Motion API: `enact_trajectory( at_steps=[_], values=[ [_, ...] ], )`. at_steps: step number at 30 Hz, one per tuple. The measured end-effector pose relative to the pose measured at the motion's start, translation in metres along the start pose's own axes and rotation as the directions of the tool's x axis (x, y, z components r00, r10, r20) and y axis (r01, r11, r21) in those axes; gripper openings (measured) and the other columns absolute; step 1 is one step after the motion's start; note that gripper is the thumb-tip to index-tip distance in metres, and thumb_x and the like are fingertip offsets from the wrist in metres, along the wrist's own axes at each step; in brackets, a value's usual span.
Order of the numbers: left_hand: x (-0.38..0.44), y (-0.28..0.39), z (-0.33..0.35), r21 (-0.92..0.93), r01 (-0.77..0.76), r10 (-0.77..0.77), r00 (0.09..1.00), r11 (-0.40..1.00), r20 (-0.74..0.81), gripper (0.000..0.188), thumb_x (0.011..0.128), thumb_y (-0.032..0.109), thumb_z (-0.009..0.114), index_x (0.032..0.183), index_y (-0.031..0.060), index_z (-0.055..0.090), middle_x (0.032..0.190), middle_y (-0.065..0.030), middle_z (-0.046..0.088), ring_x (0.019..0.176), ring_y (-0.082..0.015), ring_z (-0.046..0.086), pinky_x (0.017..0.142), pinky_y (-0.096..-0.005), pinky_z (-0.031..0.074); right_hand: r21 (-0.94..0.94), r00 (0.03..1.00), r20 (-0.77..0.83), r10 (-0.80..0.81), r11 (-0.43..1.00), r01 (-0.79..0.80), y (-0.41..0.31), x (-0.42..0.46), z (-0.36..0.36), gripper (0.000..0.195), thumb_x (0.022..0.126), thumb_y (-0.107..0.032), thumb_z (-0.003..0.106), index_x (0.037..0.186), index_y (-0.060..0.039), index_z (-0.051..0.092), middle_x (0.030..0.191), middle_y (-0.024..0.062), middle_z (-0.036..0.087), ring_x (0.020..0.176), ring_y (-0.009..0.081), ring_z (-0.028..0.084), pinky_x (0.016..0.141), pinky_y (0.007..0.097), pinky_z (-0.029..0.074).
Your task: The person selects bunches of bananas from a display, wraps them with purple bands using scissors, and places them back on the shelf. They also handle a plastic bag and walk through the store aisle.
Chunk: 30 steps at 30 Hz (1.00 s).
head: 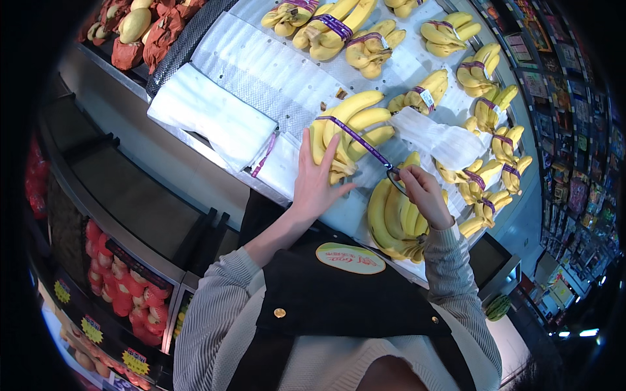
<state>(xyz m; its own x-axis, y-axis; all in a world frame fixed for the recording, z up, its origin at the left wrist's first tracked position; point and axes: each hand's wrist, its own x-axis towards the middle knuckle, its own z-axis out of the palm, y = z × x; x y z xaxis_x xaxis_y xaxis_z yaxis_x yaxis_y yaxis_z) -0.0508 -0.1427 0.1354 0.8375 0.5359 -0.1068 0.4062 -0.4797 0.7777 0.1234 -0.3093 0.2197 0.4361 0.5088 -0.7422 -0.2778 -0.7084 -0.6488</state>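
A bunch of bananas lies on the foam-lined display in front of me. My left hand rests at the bunch's near left side with its fingers spread. A purple printed tape crosses the top of the bunch and runs taut to my right hand, whose thumb and fingers pinch its end. A dark loop hangs at that hand. Below it lies a larger bunch of bananas, partly hidden by the hand and sleeve. A loose purple tape lies on the white foam sheets to the left.
Several taped banana bunches stand at the back and along the right side. A folded foam sheet lies at the left edge, another foam sheet at the right. Wrapped yellow fruit fills a neighbouring bin. Red-netted fruit is lower left.
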Motion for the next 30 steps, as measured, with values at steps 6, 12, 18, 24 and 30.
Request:
enact_trajectory(
  at_steps=[6,12,18,24,30],
  values=[
    [0.009,0.001,0.002,-0.046,0.154,-0.152,0.987,0.987,0.046,0.074,0.076,0.030,0.079,0.141,0.0266,0.044,0.148,-0.0292,0.022,0.119,-0.0475,0.051,0.087,-0.0448,0.053,0.040,0.996,0.051,-0.066,0.997,0.064,-0.005,0.001,0.003,0.027,0.099,-0.028,0.054,0.097,-0.0030,0.064,0.070,-0.0074,0.048,0.061,0.0015,0.039,0.054,0.0183,0.030],
    [0.019,-0.067,-0.001,-0.286,0.095,-0.151,0.972,0.954,-0.179,0.055,0.091,0.031,0.065,0.140,0.0191,0.044,0.143,-0.0254,0.035,0.115,-0.0376,0.056,0.086,-0.0398,0.052,0.165,0.957,0.194,-0.216,0.969,0.185,-0.043,0.005,0.045,0.027,0.101,-0.024,0.051,0.113,-0.0016,0.059,0.066,-0.0065,0.043,0.058,0.0025,0.040,0.054,0.0188,0.033],
    [0.042,-0.044,-0.035,-0.694,0.481,-0.556,0.820,0.536,0.139,0.071,0.092,0.047,0.059,0.147,0.0160,0.028,0.143,-0.0190,0.039,0.120,-0.0325,0.051,0.080,-0.0460,0.054,0.349,0.909,0.217,-0.356,0.898,0.268,-0.048,0.007,0.093,0.024,0.099,-0.017,0.054,0.118,-0.0020,0.054,0.076,-0.0042,0.049,0.065,0.0034,0.046,0.060,0.0190,0.038],
    [0.048,-0.028,-0.043,-0.621,0.658,-0.677,0.688,0.427,0.263,0.087,0.086,0.061,0.059,0.149,0.0183,0.019,0.142,-0.0179,0.042,0.115,-0.0354,0.055,0.070,-0.0505,0.057,0.357,0.925,0.130,-0.358,0.887,0.293,-0.039,-0.004,0.113,0.024,0.099,-0.015,0.054,0.118,-0.0016,0.053,0.079,-0.0041,0.049,0.067,0.0036,0.045,0.061,0.0185,0.037],
    [0.059,-0.054,-0.044,-0.531,0.698,-0.702,0.669,0.480,0.244,0.073,0.086,0.054,0.060,0.144,0.0191,0.032,0.134,-0.0155,0.049,0.110,-0.0352,0.058,0.063,-0.0487,0.059,0.312,0.936,0.008,-0.351,0.891,0.331,-0.031,-0.007,0.110,0.021,0.100,-0.016,0.051,0.113,-0.0007,0.055,0.074,-0.0048,0.046,0.063,0.0029,0.041,0.059,0.0179,0.034]
  ],
)
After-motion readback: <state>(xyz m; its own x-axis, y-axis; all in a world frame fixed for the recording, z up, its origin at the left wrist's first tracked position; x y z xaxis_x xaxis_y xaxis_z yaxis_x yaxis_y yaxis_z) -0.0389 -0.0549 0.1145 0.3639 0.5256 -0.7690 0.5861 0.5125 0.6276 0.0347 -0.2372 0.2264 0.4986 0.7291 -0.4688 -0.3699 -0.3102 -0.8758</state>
